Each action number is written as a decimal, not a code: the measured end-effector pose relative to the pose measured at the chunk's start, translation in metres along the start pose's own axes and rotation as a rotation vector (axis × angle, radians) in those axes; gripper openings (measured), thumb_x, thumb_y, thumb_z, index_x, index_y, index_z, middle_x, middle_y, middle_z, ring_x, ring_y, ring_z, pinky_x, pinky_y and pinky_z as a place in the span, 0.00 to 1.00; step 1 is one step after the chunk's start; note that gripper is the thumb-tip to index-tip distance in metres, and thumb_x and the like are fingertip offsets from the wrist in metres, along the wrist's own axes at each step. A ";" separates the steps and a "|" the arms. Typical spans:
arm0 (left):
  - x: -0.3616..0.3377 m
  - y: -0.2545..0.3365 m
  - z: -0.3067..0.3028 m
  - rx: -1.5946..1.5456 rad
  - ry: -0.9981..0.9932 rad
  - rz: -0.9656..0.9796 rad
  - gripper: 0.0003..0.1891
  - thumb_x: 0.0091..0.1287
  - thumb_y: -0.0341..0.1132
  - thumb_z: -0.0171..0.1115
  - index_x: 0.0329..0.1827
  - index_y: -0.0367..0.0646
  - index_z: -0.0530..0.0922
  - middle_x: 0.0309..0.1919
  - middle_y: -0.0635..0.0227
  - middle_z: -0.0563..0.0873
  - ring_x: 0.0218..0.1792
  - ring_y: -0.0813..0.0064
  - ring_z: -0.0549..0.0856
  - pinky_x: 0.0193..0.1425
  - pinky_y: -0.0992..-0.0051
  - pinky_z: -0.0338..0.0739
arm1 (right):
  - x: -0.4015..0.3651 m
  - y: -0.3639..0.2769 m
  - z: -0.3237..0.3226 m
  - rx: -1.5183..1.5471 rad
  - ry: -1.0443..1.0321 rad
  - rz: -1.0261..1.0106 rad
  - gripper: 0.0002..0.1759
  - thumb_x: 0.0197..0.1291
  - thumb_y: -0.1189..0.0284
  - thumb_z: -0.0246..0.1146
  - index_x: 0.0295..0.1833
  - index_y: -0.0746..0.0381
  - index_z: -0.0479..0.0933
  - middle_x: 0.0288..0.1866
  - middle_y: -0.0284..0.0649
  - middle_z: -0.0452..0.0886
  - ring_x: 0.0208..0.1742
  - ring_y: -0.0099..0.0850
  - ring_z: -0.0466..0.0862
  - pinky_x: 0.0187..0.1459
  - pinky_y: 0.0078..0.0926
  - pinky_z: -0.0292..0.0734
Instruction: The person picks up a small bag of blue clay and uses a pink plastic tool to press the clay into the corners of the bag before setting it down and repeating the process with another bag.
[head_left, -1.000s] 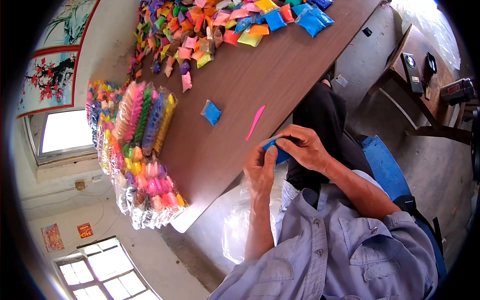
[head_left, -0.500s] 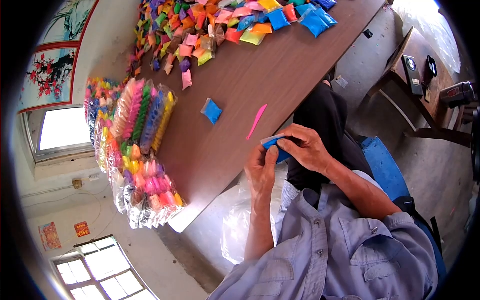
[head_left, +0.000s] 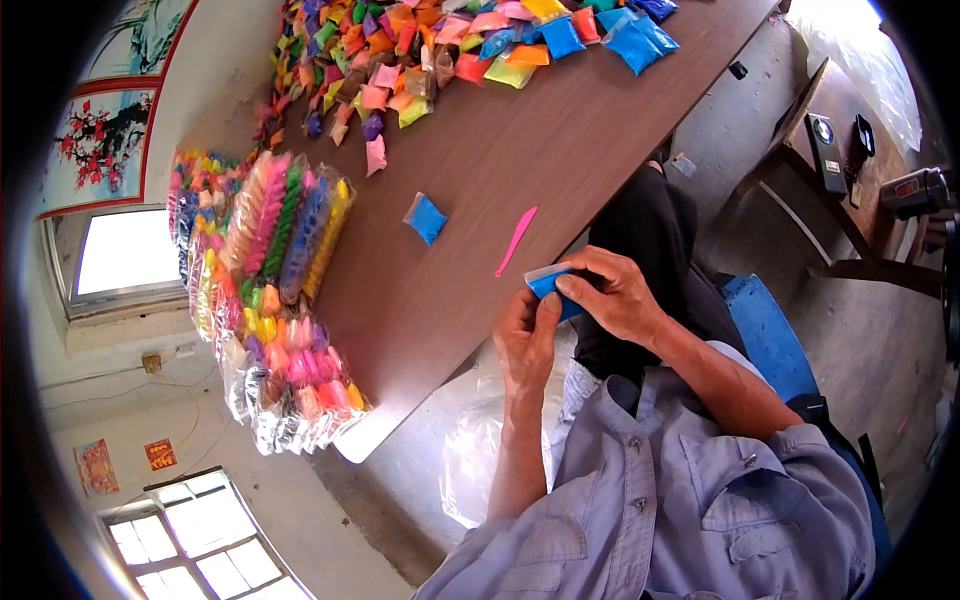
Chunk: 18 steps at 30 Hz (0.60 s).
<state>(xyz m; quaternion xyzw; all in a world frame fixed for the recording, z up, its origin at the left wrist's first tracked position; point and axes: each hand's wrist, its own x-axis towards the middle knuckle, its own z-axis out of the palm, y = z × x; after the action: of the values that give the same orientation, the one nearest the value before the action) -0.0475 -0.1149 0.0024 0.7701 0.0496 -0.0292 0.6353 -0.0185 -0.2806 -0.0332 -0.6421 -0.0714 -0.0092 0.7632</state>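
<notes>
Between both hands, just off the table's near edge, is a small blue packet (head_left: 543, 281) with a clear strip along its top. My left hand (head_left: 526, 340) pinches its left side, thumb up against the front. My right hand (head_left: 612, 295) grips the right side with thumb and fingers, covering part of it. Beyond the hands a pink plastic modelling tool (head_left: 517, 241) lies on the brown table (head_left: 470, 170). Farther left on the tabletop rests another blue packet (head_left: 426, 219), lying flat with its clear end toward the upper left.
Many colourful packets (head_left: 420, 60) are heaped along the far side. Clear bags of coloured pieces (head_left: 290, 240) stack up at the table's left end. A small wooden stool (head_left: 850, 110) at right carries a dark box and other items. Beside my leg is a blue seat (head_left: 765, 330).
The packet has tilted slightly in the fingers, so more of its clear top strip and blue front shows. Both hands keep their hold. The things on the table stay put.
</notes>
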 end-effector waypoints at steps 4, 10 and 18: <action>0.000 0.002 -0.002 0.060 0.019 0.015 0.17 0.82 0.40 0.68 0.59 0.33 0.84 0.46 0.66 0.90 0.46 0.80 0.86 0.53 0.75 0.82 | 0.001 -0.005 -0.001 -0.032 -0.024 0.016 0.10 0.71 0.72 0.72 0.51 0.68 0.86 0.39 0.37 0.84 0.36 0.23 0.81 0.36 0.23 0.76; -0.001 0.010 0.003 0.007 0.005 -0.006 0.14 0.82 0.36 0.67 0.59 0.33 0.84 0.44 0.67 0.90 0.45 0.80 0.86 0.53 0.74 0.83 | 0.000 0.005 0.001 0.038 -0.030 0.025 0.11 0.70 0.73 0.73 0.53 0.67 0.86 0.41 0.38 0.85 0.38 0.24 0.83 0.40 0.23 0.80; -0.004 0.006 0.001 0.001 -0.001 -0.036 0.14 0.80 0.33 0.68 0.60 0.32 0.83 0.42 0.68 0.89 0.42 0.82 0.85 0.47 0.76 0.81 | -0.002 0.003 0.000 0.137 -0.035 0.119 0.12 0.73 0.71 0.73 0.54 0.67 0.86 0.43 0.36 0.85 0.42 0.21 0.84 0.44 0.22 0.82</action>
<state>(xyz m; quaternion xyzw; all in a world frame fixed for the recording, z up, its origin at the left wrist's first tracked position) -0.0506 -0.1172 0.0084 0.7693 0.0630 -0.0413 0.6344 -0.0200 -0.2799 -0.0368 -0.5916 -0.0468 0.0525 0.8031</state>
